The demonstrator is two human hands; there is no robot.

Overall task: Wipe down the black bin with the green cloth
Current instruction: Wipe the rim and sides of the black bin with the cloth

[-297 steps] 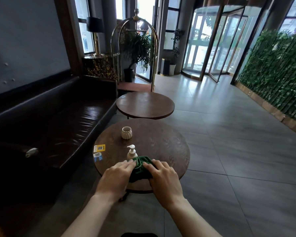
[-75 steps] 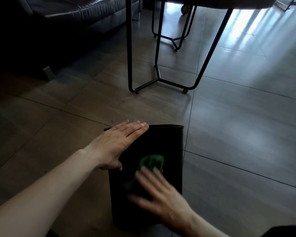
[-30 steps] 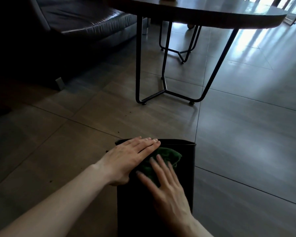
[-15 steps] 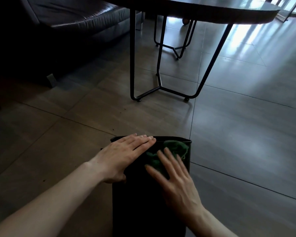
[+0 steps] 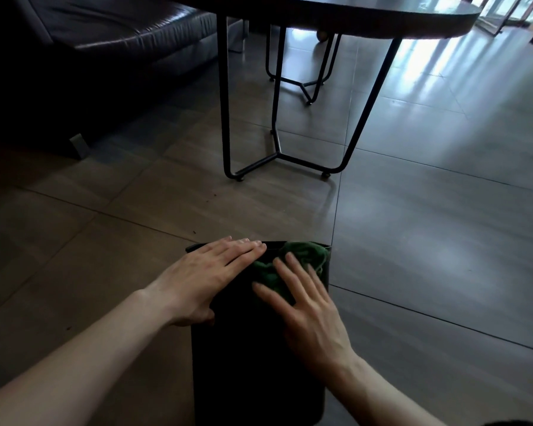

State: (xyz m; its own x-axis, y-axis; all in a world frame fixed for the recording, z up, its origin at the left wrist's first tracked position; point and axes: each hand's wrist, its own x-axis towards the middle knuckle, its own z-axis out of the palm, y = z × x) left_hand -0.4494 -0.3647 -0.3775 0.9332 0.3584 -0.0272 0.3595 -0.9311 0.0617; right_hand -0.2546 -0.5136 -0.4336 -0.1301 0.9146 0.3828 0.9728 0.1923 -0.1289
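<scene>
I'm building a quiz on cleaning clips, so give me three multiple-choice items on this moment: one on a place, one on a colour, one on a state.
1. Where is the cloth?
A. Under the right hand on the black bin, near its far right corner
B. On the round table
C. On the floor tiles beside the sofa

2. What colour is the cloth?
A. White
B. Green
C. Red

3. How does the left hand lie?
A. Clenched in a fist above the bin
B. Pinching the cloth
C. Flat on the bin, fingers straight

Answers:
1. A, since the green fabric shows past the right fingertips at the bin's far edge.
2. B, as it shows plainly green against the black surface.
3. C, since the palm and straight fingers rest on the bin's left part, beside the cloth.
</scene>
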